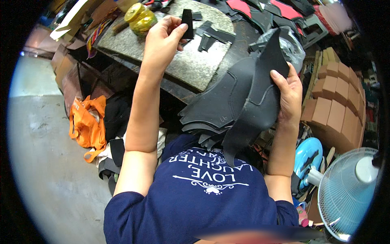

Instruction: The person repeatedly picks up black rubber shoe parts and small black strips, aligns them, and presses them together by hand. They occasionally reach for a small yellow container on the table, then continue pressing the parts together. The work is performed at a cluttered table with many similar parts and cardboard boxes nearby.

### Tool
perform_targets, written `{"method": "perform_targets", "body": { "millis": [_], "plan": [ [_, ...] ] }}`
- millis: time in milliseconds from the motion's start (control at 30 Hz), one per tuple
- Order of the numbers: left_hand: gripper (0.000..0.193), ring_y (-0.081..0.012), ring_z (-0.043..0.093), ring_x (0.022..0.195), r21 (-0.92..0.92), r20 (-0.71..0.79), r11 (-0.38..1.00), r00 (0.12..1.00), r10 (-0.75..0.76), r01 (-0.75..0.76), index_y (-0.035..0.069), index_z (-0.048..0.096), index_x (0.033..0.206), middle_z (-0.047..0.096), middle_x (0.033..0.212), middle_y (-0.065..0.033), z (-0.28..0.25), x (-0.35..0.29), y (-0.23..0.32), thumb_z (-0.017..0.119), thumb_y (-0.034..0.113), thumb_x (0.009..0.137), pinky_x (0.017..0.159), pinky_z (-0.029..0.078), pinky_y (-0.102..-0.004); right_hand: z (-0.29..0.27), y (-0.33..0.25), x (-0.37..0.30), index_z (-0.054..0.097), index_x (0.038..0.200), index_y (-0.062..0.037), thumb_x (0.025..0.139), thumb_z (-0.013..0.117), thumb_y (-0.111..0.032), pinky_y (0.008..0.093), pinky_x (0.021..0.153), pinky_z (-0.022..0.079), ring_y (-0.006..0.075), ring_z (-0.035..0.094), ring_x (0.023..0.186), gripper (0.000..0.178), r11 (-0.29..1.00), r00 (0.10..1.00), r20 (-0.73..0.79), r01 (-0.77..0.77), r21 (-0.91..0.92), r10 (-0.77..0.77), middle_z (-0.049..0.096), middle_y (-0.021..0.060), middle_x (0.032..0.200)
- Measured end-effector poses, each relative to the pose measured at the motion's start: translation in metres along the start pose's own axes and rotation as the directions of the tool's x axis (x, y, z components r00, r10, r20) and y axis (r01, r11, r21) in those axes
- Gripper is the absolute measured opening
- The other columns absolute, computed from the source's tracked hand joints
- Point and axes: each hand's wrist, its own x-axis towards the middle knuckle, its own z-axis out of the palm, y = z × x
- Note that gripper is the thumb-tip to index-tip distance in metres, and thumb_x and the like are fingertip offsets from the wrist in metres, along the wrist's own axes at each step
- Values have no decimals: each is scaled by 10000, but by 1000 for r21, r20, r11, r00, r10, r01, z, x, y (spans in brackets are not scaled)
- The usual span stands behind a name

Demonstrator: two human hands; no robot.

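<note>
Between the thumb and fingers of my left hand [161, 40], above the stone slab [191, 71], is a small black strip [187, 23]. My right hand [289, 90] grips the edge of a long curved black piece, like a leather shoe upper [264, 83], with a stitched line across it. Its pointed end rises toward the table, and its lower end hangs in front of my shirt. Beside and behind it fans a pile of similar black pieces [217, 95]; what supports them is hidden. More short black strips [211, 35] lie loosely on the slab.
A yellow-lidded jar [140, 20] stands on the slab. Right of it are a clear plastic bag [290, 49] and black and red pieces [286, 9]. Stacked brown boxes [335, 91] and a fan [349, 195] stand at right. An orange bag [88, 122] is at left.
</note>
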Motion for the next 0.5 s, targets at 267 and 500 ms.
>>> {"method": "perform_targets", "body": {
  "millis": [267, 500],
  "plan": [
    [233, -107, 646, 548, -242, 232, 968, 973, -14, 72, -60, 596, 1063, 672, 700, -80, 71, -34, 63, 643, 103, 904, 467, 486, -213, 3, -13, -11, 595, 1142, 11, 853, 693, -6, 270, 787, 551, 122, 655, 859, 305, 995, 993, 96, 77, -64, -71, 681, 72, 1007],
    [332, -143, 681, 583, -240, 269, 960, 960, -80, 147, -65, 552, 1178, 687, 734, -112, 81, -32, 58, 634, 100, 902, 493, 526, -225, 5, -16, -20, 588, 1143, 18, 854, 710, -36, 263, 783, 554, 121, 652, 846, 319, 989, 995, 96, 39, -143, -26, 674, 74, 1007]
  ]
}}
